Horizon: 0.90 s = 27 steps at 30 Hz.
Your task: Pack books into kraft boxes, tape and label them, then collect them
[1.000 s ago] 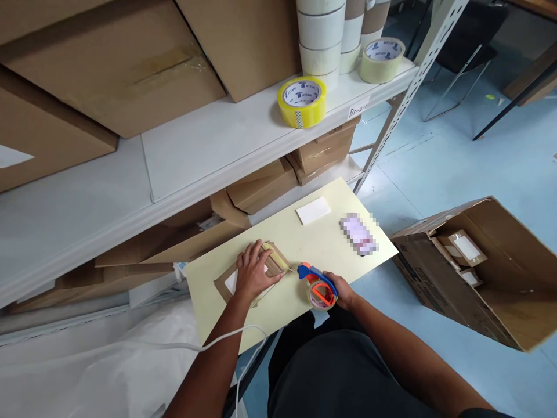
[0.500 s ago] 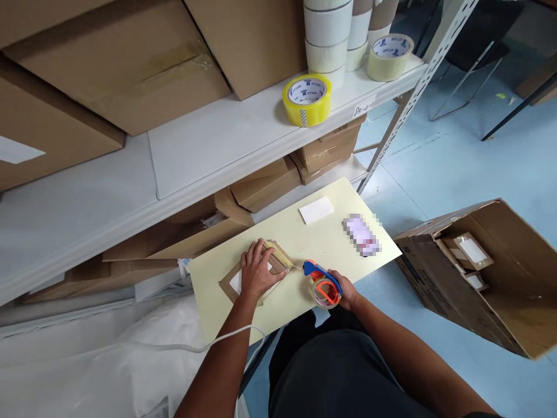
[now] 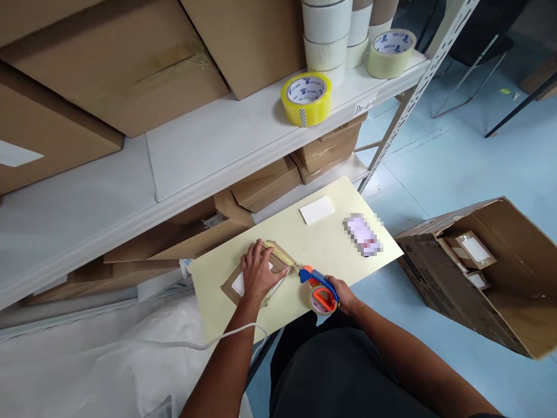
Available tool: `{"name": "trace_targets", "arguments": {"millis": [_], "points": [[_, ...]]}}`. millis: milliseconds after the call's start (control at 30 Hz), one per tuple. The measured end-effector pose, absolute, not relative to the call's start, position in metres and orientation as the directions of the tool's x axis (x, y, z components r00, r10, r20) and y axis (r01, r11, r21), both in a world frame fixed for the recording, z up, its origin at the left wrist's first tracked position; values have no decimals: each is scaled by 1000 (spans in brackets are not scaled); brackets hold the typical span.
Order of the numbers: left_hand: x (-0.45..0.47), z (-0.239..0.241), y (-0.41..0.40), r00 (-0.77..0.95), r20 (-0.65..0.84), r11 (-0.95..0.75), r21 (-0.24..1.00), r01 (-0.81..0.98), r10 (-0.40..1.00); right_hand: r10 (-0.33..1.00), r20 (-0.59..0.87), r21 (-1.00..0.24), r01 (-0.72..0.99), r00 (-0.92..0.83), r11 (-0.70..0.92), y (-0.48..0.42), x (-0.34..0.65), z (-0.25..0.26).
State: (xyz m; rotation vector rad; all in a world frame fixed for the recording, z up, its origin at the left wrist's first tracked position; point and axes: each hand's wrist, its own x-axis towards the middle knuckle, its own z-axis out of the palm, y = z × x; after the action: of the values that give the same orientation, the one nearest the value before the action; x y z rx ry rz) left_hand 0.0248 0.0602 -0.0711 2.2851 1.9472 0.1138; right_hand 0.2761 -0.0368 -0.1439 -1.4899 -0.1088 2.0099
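A small brown cardboard parcel (image 3: 275, 259) with a white label lies on a pale yellow board (image 3: 322, 244) over my lap. My left hand (image 3: 257, 273) presses down flat on the parcel, fingers spread over its top. My right hand (image 3: 343, 293) grips an orange and blue tape dispenser (image 3: 319, 290), whose nose touches the parcel's right end. A strip of tape runs along the parcel's top edge.
A white card (image 3: 316, 209) and a blurred item (image 3: 361, 234) lie farther along the board. White metal shelving (image 3: 217, 139) ahead carries big cartons, a yellow tape roll (image 3: 306, 98) and stacked rolls. An open carton (image 3: 487, 267) with small parcels lies on the blue floor at right.
The tape dispenser has moved slightly left, closer to the parcel's end. My left hand stays pressed on the parcel.
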Motion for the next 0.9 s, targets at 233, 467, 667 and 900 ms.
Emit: {"name": "trace_targets", "arguments": {"millis": [233,467,667,900], "points": [[50,-71,68,-177,5,174,138,975,984,523,-809,-280,-607,-267,-743,-34,250,-141],[50,-74,85,-470,51,458,150,876,881,475,-828,-227,-596,-298,-770,-37,243,-134],[43,-70,85,-488,28,483,108,869,872,423,-861,-188,-596,-282,-780,-59,246,-143],[-8,-45,77,-54,-121,59,40,997,991,401,-860,-143,-604,-316,-784,-42,253,-144]]}}
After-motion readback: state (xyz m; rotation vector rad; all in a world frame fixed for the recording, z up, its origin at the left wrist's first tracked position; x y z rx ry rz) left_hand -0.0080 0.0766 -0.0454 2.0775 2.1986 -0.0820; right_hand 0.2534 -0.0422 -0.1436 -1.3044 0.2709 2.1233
